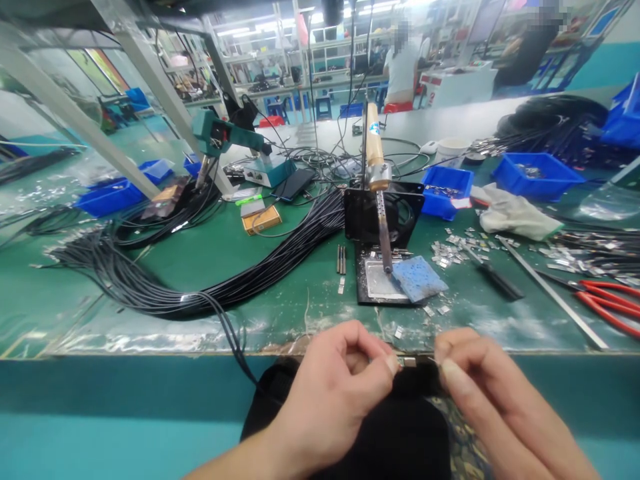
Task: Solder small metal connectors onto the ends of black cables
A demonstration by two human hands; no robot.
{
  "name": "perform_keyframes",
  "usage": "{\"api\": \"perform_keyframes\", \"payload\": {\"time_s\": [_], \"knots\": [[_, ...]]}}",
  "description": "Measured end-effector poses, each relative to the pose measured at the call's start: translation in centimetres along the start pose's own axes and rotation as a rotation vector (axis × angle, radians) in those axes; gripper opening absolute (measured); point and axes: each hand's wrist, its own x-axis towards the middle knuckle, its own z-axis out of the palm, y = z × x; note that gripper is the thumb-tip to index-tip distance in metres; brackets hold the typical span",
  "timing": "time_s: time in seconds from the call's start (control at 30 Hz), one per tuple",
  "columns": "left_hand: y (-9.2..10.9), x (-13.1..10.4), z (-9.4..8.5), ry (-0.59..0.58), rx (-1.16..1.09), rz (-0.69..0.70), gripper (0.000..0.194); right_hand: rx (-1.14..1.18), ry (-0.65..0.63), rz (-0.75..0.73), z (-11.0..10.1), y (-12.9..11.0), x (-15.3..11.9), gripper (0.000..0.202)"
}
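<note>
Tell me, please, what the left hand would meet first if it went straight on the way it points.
Most likely the right hand, just beyond the small connector the left hand holds; depth is unclear.

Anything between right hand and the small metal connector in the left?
Nothing visible blocks it. The connector sticks out of the left hand toward the right hand, across a small open gap. Only a thin tip pokes from the right hand's pinch, too small to identify.
</note>
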Motion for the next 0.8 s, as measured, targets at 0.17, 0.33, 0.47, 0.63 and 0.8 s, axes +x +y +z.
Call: {"api": "perform_keyframes", "payload": {"time_s": [0.17, 0.33, 0.47, 0.63, 0.8], "knots": [[0.1, 0.5, 0.0, 0.010, 0.039, 0.009, 0.020, -0.005, 0.096, -0.114, 1.3, 0.1, 0.5, 0.010], [0.2, 1.2, 0.0, 0.046, 0.050, 0.021, 0.019, -0.054, 0.209, -0.123, 1.8, 0.1, 0.9, 0.008], [0.5, 2.0, 0.0, 0.074, 0.044, 0.030, 0.019, -0.054, 0.323, -0.144, 2.0, 0.4, 1.4, 0.005], [0.8, 3.4, 0.0, 0.095, 0.008, 0.047, 0.019, -0.018, 0.462, -0.216, 3.3, 1.1, 2.4, 0.011], [0.9, 4.9, -0.1, 0.135, 0.065, 0.092, 0.020, -0.057, 0.496, -0.260, 4.3, 1.5, 4.0, 0.017]]}}
